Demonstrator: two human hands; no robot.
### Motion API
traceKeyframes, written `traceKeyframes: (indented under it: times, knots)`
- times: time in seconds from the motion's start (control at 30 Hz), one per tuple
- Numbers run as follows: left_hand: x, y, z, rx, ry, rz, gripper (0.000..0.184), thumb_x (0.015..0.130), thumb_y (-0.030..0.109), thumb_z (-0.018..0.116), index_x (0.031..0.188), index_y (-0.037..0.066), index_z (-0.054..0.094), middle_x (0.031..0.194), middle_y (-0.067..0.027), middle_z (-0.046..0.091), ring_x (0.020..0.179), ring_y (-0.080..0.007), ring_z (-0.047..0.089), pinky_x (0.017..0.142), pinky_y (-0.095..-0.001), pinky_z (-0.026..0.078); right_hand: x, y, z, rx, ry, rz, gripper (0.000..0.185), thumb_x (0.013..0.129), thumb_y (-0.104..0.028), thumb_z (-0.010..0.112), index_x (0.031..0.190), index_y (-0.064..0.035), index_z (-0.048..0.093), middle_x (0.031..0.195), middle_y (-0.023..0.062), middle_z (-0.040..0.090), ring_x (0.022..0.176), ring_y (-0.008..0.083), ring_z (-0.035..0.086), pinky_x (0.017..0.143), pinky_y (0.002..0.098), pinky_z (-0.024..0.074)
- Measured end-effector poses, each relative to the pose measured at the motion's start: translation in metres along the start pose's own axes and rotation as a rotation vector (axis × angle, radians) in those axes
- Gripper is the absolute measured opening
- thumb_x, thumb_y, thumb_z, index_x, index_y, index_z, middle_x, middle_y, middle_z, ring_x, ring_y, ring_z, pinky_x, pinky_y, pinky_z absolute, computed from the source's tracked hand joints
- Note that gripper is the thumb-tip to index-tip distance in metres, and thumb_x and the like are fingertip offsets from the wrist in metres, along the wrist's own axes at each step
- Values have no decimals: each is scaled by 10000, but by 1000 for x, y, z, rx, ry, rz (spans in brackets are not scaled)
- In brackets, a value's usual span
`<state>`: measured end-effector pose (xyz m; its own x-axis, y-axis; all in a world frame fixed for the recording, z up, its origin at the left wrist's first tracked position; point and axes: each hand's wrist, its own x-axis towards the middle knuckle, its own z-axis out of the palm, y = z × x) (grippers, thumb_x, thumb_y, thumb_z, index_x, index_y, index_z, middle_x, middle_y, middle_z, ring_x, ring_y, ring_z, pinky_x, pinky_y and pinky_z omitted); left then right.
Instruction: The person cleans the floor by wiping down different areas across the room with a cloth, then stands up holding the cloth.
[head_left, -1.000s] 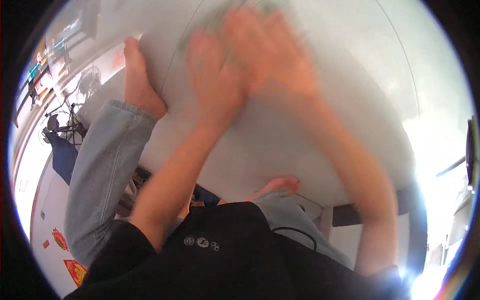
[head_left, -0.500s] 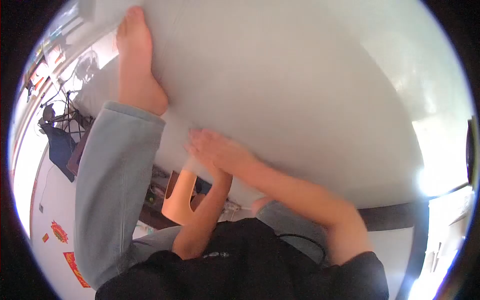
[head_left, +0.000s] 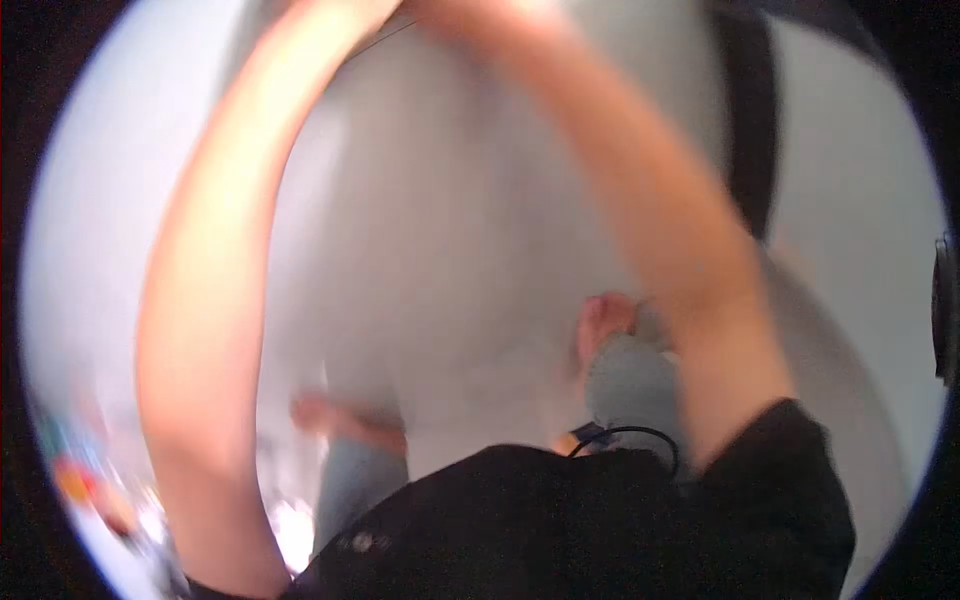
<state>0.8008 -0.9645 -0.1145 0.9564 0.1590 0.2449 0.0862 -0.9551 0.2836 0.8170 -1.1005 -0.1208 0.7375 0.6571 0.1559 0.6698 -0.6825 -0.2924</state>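
Both my arms reach up and away, coming together at the top edge of the head view. My left hand [head_left: 372,8] is mostly cut off there, so its fingers do not show. Beside it, my right hand [head_left: 490,14] is smeared by motion and partly outside the picture. Whether either one holds or touches anything cannot be made out. A thin dark line [head_left: 385,38] runs just below the left wrist. Between the forearms lies a blurred grey surface [head_left: 430,220].
My bare feet, the left [head_left: 345,420] and the right [head_left: 606,318], show below in light blue trousers. A dark curved band [head_left: 752,120] stands at the right. Blurred coloured items [head_left: 80,485] lie at the lower left. A black cord loop [head_left: 625,432] hangs by my shirt.
My hands, one laid over the other near my knees before, have risen to the top edge. The view has swung; my raised leg and the orange object beside my arm no longer show there.
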Motion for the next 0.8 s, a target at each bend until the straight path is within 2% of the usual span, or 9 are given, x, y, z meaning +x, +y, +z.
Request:
traceKeyframes:
  times: [0.03, 0.07, 0.17, 0.3, 0.4, 0.63, 0.7, 0.77, 0.8]
  knots:
    - [-9, 35, -5, 69, -27, 90, 587, 1126, 355, 442, 1597, 9, 505, 1684, -247, 460, 1605, -395, 362, 1341, -495, 259, -24, 13, -14, -24, 85, 104, 565, 1022, -348, 602, 1508, -60, 580, 1575, 191, 520, 1500, 359, 435, 1243, 560, 316]
    - [-32, 36, 27, -89, 95, 240, 621, 1091, 386, 510, 1618, 57, 510, 1731, -177, 431, 1619, -314, 380, 1326, -565, 254, -56, 20, -27, -37, 159, 210, 594, 1027, -353, 594, 1540, -54, 559, 1620, 195, 492, 1541, 362, 404, 1272, 569, 291]
    - [-85, 108, 9, -206, -196, 607, 682, 1018, 165, 519, 1671, 5, 408, 1760, -213, 368, 1660, -376, 290, 1355, -569, 192, -177, -6, -57, -129, 214, 567, 684, 1050, -378, 558, 1635, -36, 468, 1742, 196, 387, 1640, 365, 305, 1343, 578, 203]
    - [-165, 170, -19, -261, -595, 968, 665, 1070, 279, 452, 1668, -10, 404, 1783, -208, 320, 1666, -390, 261, 1369, -548, 157, -283, -88, -47, -12, 165, 1080, 764, 1080, -409, 496, 1694, 15, 332, 1776, 223, 305, 1667, 360, 244, 1375, 540, 118]
    - [-168, 168, -4, -370, -618, 984, 687, 1119, 401, 377, 1671, -6, 402, 1788, -206, 311, 1666, -405, 255, 1371, -531, 150, -289, -95, -45, 12, 379, 1142, 765, 1052, -396, 525, 1660, 43, 372, 1732, 237, 376, 1661, 379, 244, 1353, 539, 186]
    - [-219, 175, -3, -109, -606, 948, 667, 1120, 355, 342, 1672, -15, 390, 1760, -255, 339, 1668, -410, 245, 1365, -534, 165, -347, -96, -41, 158, 432, 1045, 761, 1077, -384, 508, 1679, 52, 342, 1766, 214, 339, 1674, 337, 233, 1383, 491, 127]
    - [-252, 167, 20, -156, -288, 1030, 654, 1147, 369, 347, 1654, -40, 399, 1748, -288, 336, 1654, -440, 261, 1357, -540, 165, -393, -97, -34, -194, 446, 884, 703, 1069, -363, 524, 1647, 24, 424, 1730, 198, 413, 1654, 330, 286, 1376, 508, 163]
    - [-373, 265, -46, -301, -666, 726, 629, 1148, 352, 405, 1606, -78, 438, 1704, -325, 383, 1616, -481, 305, 1341, -560, 192, -517, -135, -111, 702, 402, 1034, 609, 1057, -344, 557, 1580, -33, 525, 1653, 193, 504, 1581, 351, 404, 1340, 535, 251]
    - [-439, 282, -52, -296, -745, 767, 609, 1136, 326, 437, 1578, -92, 461, 1680, -324, 416, 1595, -490, 332, 1335, -565, 202, -580, -174, -124, 645, 358, 1120, 567, 1046, -341, 577, 1533, -51, 562, 1599, 197, 541, 1528, 368, 455, 1309, 548, 296]
